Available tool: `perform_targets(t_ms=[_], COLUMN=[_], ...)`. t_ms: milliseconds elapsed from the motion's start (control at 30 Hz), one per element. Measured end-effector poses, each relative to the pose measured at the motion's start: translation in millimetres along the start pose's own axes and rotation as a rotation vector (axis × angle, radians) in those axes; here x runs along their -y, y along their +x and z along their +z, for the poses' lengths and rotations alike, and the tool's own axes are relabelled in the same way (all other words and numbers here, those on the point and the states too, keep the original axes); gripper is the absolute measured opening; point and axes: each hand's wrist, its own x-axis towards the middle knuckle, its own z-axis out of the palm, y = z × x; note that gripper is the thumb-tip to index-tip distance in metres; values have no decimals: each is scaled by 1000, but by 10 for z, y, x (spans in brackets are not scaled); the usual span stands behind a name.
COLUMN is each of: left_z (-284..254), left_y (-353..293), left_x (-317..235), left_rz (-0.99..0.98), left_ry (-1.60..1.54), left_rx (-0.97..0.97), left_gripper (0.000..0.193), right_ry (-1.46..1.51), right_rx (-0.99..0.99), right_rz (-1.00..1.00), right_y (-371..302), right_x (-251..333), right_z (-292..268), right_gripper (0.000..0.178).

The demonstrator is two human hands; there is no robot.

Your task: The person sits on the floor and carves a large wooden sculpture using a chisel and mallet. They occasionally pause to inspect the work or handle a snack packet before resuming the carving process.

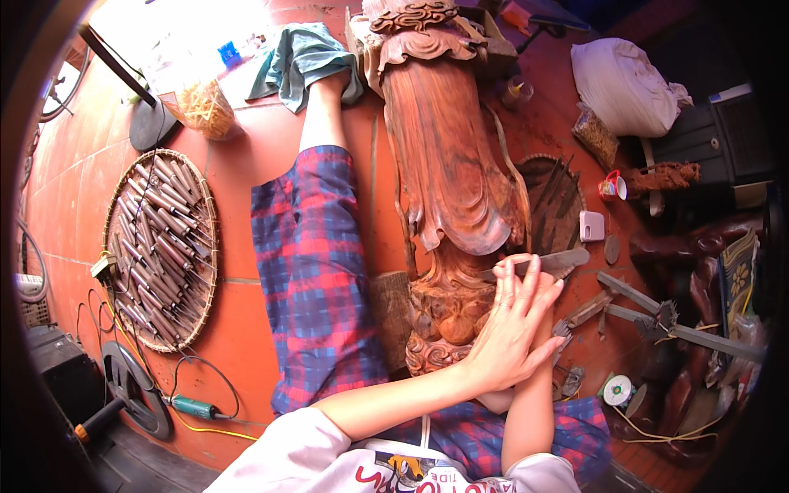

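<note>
My left hand (pixel 508 341) lies across my right wrist, palm down, with fingers stretched and thumb apart. My right forearm (pixel 530 411) runs up beneath it; my right hand is mostly hidden, so its fingers cannot be made out. At the fingertips, a flat grey blade-like metal tool (pixel 562 261) with a rounded end sticks out to the right. I cannot tell what grips it. Both hands are over the lower right edge of a carved reddish-brown wooden statue (pixel 440 156), which lies lengthwise before me with draped folds and a knobbly carved base.
On the left, a round woven tray (pixel 215 238) holds many wooden-handled carving tools. A corded green power tool (pixel 194 407) lies below it. To the right are a basket with dark files (pixel 559 193), a pale phone (pixel 591 226), a mug (pixel 612 186), a metal stand (pixel 657 316) and a white sack (pixel 625 86).
</note>
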Motion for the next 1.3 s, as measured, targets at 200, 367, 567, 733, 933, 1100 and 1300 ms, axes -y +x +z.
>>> perform_targets(t_ms=[200,367,567,733,933,1100,1300], left_z=[93,-158,-633,-577,-786,-591,-386], left_y=[144,-60,-311,-694,-405,-370,-278], left_x=[153,112,363,760,572,731,812], left_rz=[-42,7,-91,-179,-396,-365,-512], left_ry=[-126,-153,86,-228,-151,59,46], left_rx=[-20,-7,-241,-317,-247,-256,-313], left_gripper=[78,72,35,8,16,35,48], right_ry=[-215,-345,-645,-555,-519,-582,-672], right_rx=[-67,-150,91,319,660,552,558], right_rz=[95,97,-146,-554,-629,-600,-418], right_y=[36,63,-136,-100,-147,-122,1], right_x=[94,118,669,563,319,110,-14], right_z=[-129,-100,273,948,1271,1131,920], right_gripper=[15,10,2,14,25,28,24])
